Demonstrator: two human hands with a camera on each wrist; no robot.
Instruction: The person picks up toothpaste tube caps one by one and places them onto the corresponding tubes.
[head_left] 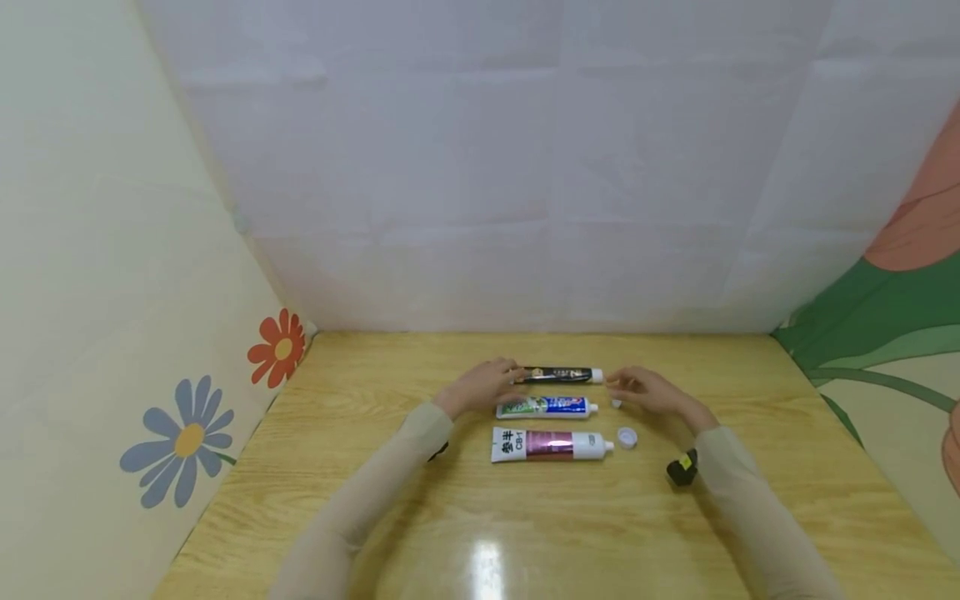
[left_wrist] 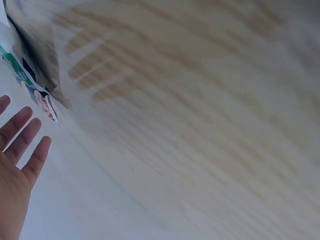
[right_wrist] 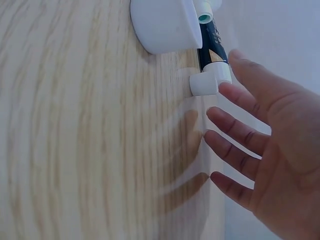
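Three toothpaste tubes lie in a column, caps or nozzles to the right. The farthest is a black toothpaste tube [head_left: 558, 375] with a white cap [head_left: 597, 376]; my left hand [head_left: 486, 385] reaches over its left end, fingers extended. The middle green, white and blue toothpaste tube [head_left: 546, 407] and the nearest white and pink toothpaste tube [head_left: 551, 444] show bare nozzles. My right hand [head_left: 651, 392] hovers just right of the black tube's cap, fingers spread and holding nothing in the right wrist view. Below its fingertips stands a small white cap [right_wrist: 203, 83].
A larger round white cap [head_left: 627, 437] rests beside the pink tube's nozzle. Everything lies on a wood-grain table [head_left: 525, 525]. A pale sheet [head_left: 510, 167] hangs behind it, with flower-patterned panels [head_left: 187, 440] at the sides. A black wrist camera [head_left: 682, 468] juts below the right sleeve.
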